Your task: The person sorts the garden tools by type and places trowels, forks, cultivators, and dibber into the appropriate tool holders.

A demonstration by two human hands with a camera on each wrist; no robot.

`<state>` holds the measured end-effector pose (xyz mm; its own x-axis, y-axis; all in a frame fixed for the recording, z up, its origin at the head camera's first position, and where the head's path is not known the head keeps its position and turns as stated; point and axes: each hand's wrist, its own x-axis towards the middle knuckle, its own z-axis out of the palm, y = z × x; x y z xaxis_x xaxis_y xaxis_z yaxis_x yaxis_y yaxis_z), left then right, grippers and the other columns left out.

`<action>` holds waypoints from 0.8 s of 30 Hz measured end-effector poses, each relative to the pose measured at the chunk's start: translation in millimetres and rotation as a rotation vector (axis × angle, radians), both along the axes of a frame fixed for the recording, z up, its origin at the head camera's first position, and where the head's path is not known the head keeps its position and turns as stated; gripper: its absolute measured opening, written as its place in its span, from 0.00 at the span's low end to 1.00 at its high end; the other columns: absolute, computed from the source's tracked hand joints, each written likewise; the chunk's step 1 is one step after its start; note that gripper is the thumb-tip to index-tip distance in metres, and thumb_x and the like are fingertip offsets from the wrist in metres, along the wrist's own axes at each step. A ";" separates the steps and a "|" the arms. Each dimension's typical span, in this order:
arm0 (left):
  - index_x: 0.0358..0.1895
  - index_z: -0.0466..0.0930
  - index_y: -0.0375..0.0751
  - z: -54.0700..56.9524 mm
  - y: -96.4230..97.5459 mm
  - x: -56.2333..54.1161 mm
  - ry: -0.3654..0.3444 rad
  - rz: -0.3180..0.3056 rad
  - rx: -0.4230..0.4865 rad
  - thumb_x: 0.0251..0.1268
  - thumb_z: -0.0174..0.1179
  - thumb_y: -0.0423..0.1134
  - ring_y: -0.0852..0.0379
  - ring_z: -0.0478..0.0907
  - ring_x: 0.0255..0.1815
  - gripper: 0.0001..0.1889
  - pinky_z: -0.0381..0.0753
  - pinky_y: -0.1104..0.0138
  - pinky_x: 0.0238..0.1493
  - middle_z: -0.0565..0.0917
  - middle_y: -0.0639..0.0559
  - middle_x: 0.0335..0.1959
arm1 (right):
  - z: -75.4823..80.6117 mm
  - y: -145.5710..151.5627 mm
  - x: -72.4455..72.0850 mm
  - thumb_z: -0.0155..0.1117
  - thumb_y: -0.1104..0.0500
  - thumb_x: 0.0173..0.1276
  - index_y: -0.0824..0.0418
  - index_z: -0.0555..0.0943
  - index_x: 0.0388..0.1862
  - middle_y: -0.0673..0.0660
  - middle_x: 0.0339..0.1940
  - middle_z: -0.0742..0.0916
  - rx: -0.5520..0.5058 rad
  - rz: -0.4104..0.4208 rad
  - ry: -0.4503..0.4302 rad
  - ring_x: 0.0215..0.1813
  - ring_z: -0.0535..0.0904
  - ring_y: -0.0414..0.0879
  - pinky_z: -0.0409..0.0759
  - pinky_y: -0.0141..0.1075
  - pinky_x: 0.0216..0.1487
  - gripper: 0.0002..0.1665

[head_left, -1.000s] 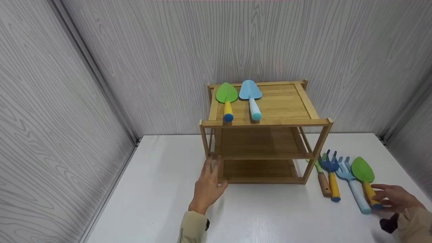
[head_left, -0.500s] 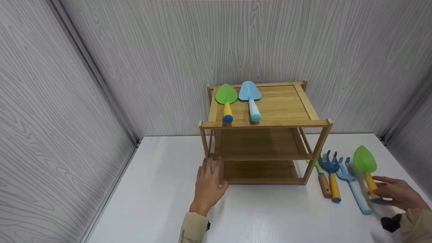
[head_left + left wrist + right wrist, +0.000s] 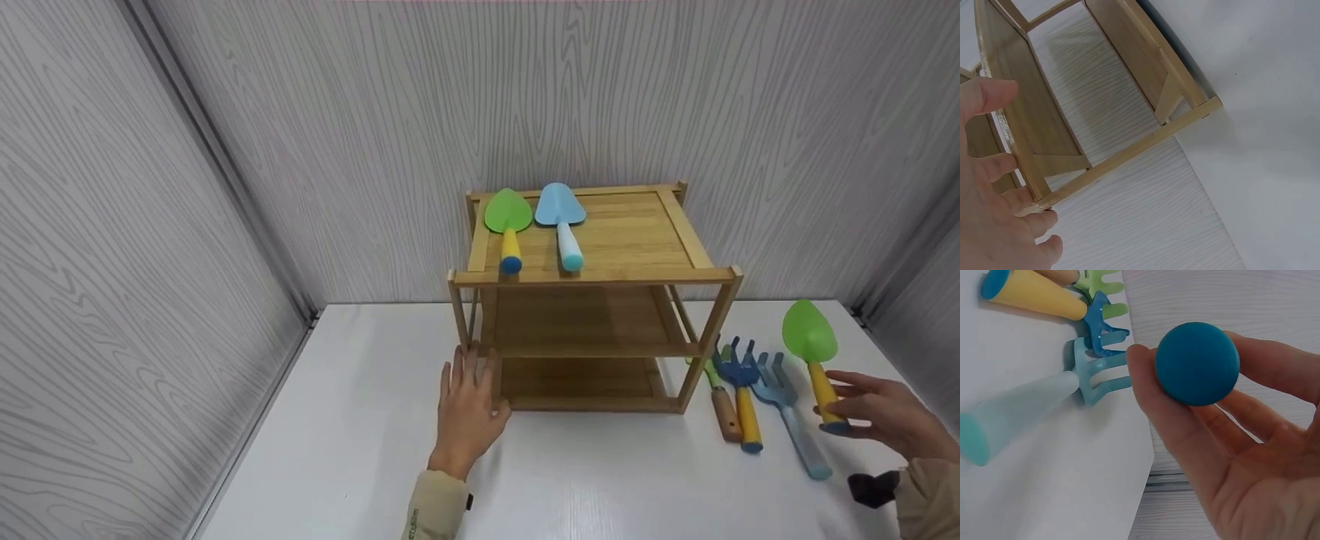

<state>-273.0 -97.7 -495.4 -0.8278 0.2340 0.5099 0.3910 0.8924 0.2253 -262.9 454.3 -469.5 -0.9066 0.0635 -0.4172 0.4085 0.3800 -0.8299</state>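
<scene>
My right hand (image 3: 889,409) pinches the yellow handle of a green trowel (image 3: 810,331) and holds it over the right side of the table. In the right wrist view the trowel's round blue handle end (image 3: 1197,364) faces the camera, hiding the blade. My left hand (image 3: 466,416) rests with spread fingers at the left front post of a wooden three-tier shelf (image 3: 577,351). The left wrist view has those fingers (image 3: 999,166) along the shelf's edge. A second green trowel (image 3: 508,211) and a light blue trowel (image 3: 559,206) lie side by side on the top tier.
Right of the shelf lie a light blue hand fork (image 3: 795,424), a dark blue fork with a yellow handle (image 3: 745,409) and a green fork with a wooden handle (image 3: 724,409). Grey wood-grain panels (image 3: 390,150) wall in the white table (image 3: 352,450).
My right hand has lifted the green trowel off the table, away from beside the light blue fork, and moved it up and back. The left hand stays at the shelf.
</scene>
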 end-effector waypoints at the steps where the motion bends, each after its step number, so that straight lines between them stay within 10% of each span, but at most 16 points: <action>1: 0.75 0.65 0.37 0.3 0.4 -0.2 0.006 0.003 -0.006 0.60 0.67 0.41 0.32 0.54 0.77 0.39 0.54 0.41 0.74 0.61 0.33 0.76 | 2.3 -0.6 0.2 0.58 0.67 0.71 0.81 0.39 0.76 0.84 0.63 0.64 0.011 0.016 0.013 0.42 0.80 0.41 0.84 0.49 0.50 0.48; 24: 0.71 0.69 0.36 -1.7 -0.1 -2.7 0.136 0.005 -0.071 0.58 0.68 0.40 0.32 0.61 0.74 0.36 0.62 0.44 0.72 0.66 0.32 0.71 | 46.1 -24.2 1.5 0.57 0.66 0.72 0.85 0.44 0.74 0.85 0.64 0.66 0.151 0.115 0.143 0.45 0.80 0.43 0.84 0.47 0.50 0.44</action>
